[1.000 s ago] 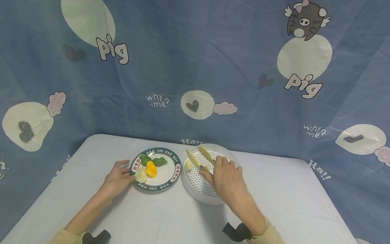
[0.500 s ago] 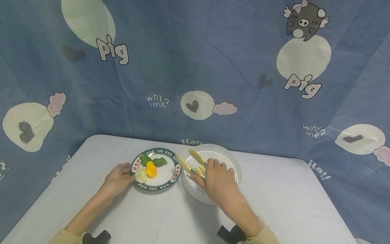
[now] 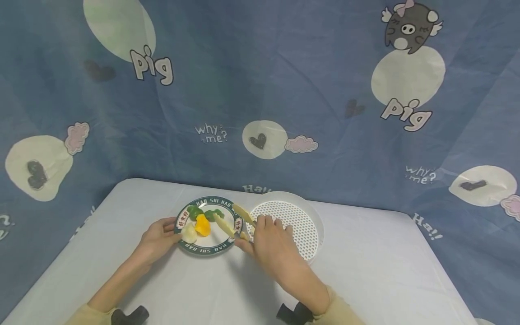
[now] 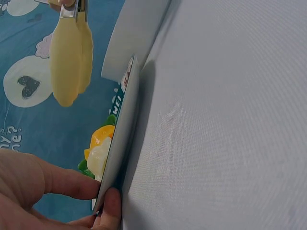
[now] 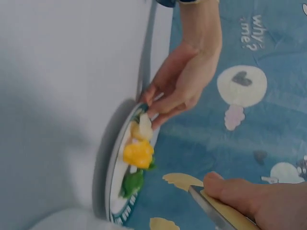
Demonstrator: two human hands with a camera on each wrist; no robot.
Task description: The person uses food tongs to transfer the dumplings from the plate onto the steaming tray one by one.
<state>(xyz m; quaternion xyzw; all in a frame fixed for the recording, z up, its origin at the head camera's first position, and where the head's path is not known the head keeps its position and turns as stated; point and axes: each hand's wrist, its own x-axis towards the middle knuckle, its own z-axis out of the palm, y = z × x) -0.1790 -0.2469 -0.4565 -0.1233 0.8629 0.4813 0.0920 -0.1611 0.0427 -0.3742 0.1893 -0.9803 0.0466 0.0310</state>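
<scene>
My left hand [image 3: 156, 241] pinches the left rim of a round white plate [image 3: 221, 234] with a green lettered border, thumb above and fingers beneath in the left wrist view. On the plate lie a yellow piece like a bell pepper [image 3: 202, 225], a pale, whitish piece [image 3: 188, 233] and green pepper-like pieces [image 3: 194, 212]. My right hand [image 3: 272, 248] grips metal tongs [image 4: 72, 62] with yellow tips, held over the plate's right side. The tips stand apart in the head view, and nothing shows between them. My right hand hides part of the strainer.
A round white strainer basket [image 3: 302, 225] with a perforated base stands just right of the plate. White cloth [image 3: 386, 266] covers the table. A blue printed curtain [image 3: 227, 90] hangs behind the table's far edge.
My right hand has carried the tongs left, from over the strainer to above the plate. The pale piece seen earlier in the strainer no longer shows. My left hand stays at the plate's rim.
</scene>
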